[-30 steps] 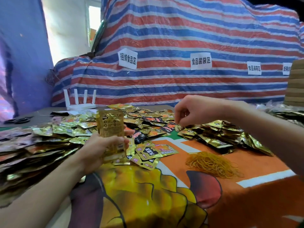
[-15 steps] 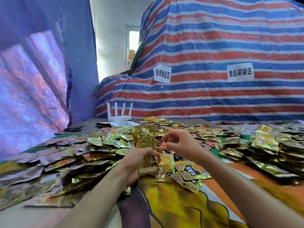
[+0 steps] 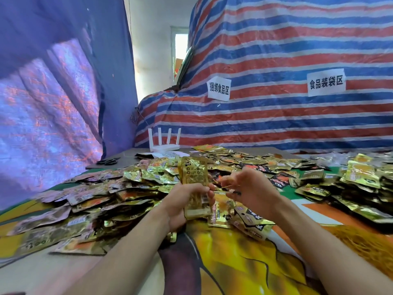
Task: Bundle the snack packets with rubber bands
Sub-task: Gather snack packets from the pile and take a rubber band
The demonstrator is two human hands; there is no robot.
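In the head view, the left hand (image 3: 185,204) holds a stack of snack packets (image 3: 194,180) upright just above the near middle of the table, fingers and thumb curled round its lower half. The stack's gold face with small print is turned toward the camera. Just to its right, the right hand (image 3: 256,191) has its fingertips drawn together, pinching a thin yellow rubber band (image 3: 222,186). The band is stretched in fine strands across the small gap toward the stack; whether it already loops the packets cannot be told.

Loose packets (image 3: 89,199) in gold, black and orange lie heaped over the left side and the far middle of the table, with more stacked at the right (image 3: 361,175). A pile of rubber bands (image 3: 365,243) lies at the near right edge. The printed tablecloth (image 3: 234,265) shows yellow and orange shapes between the forearms.

At the far left of the table stands a white router (image 3: 164,143) with four antennas. Behind it hangs a red, white and blue striped tarp (image 3: 276,50) with two paper signs (image 3: 219,88), and a blue sheet (image 3: 53,81) hangs on the left.
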